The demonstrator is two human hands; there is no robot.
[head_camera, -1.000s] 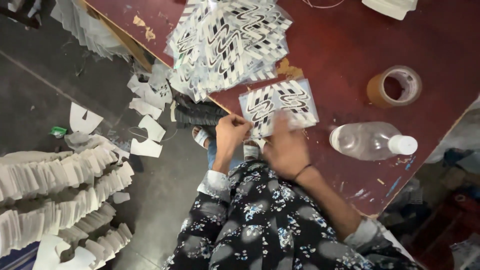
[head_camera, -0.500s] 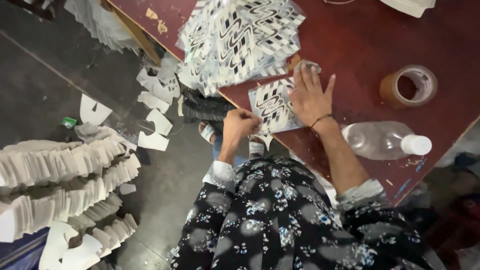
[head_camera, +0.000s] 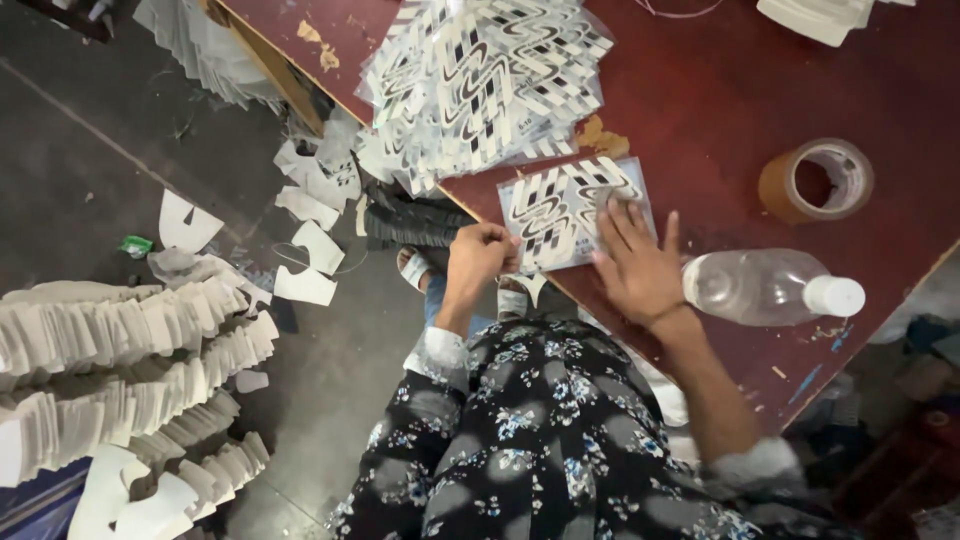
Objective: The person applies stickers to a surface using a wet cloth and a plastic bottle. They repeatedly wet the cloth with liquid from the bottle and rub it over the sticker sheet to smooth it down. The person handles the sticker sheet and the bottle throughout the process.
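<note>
- Patterned sheet [head_camera: 560, 205], a flat clear-wrapped piece with black-and-white wavy and striped marks, lies on the dark red table [head_camera: 720, 110] close to its near edge, apart from and at 5 o'clock of the large pile.
- Right hand [head_camera: 640, 262] lies flat, palm down, fingers spread apart, fingertips pressing the sheet's 4 o'clock corner; nothing is clasped in it.
- Left hand [head_camera: 478, 255] is curled with fingers drawn together, pinching the sheet's 8 o'clock edge where it overhangs the table.
- Pile of patterned sheets [head_camera: 480, 80], the same kind, lies fanned and overlapping at 11 o'clock of the single sheet, partly hanging over the table edge.
- Plastic bottle [head_camera: 770, 285], clear with a white cap, lies on its side at 3 o'clock of the right hand, just beside the wrist; its contents cannot be told, though it looks mostly clear.
- Tape roll [head_camera: 815, 180], brown, lies flat at 1 o'clock of the bottle; its core is hollow, showing the table through it.
- White cut pieces [head_camera: 120, 350] stand in long stacked rows on the floor at 9 o'clock of the person.
- Loose white scraps [head_camera: 305, 245] lie scattered on the grey floor [head_camera: 90, 180] below the table edge.
- Floral garment [head_camera: 540, 440], dark with pale flowers, fills the lower middle of the view.
</note>
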